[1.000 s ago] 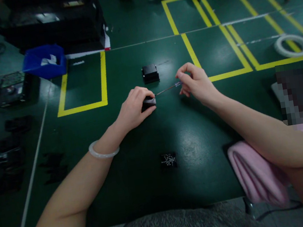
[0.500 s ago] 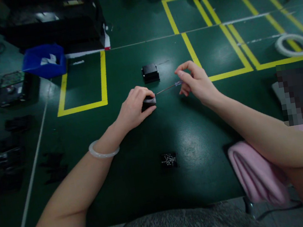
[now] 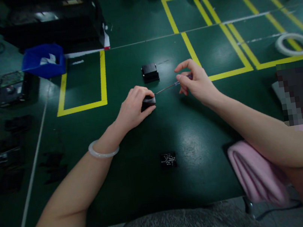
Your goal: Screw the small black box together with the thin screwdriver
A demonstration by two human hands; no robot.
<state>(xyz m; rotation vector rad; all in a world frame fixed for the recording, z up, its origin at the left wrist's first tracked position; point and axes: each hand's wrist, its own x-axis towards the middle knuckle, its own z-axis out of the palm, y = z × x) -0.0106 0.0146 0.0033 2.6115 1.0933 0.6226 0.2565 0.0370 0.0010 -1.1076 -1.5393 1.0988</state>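
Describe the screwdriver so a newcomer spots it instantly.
On the green table, find the right hand beyond the pink cloth. It holds the screwdriver. Unlike the squat black block in the left hand, the screwdriver has a thin metal shaft.

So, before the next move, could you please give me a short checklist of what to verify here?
1. Left hand gripping the small black part: ok.
2. Right hand holding the screwdriver: ok.
3. Screwdriver tip properly seated: cannot tell; too small, at the part's edge.
4. Loose screws gathered in one pile: ok, nearer the person than both hands.
5. Second black block apart from both hands: ok, just beyond them.
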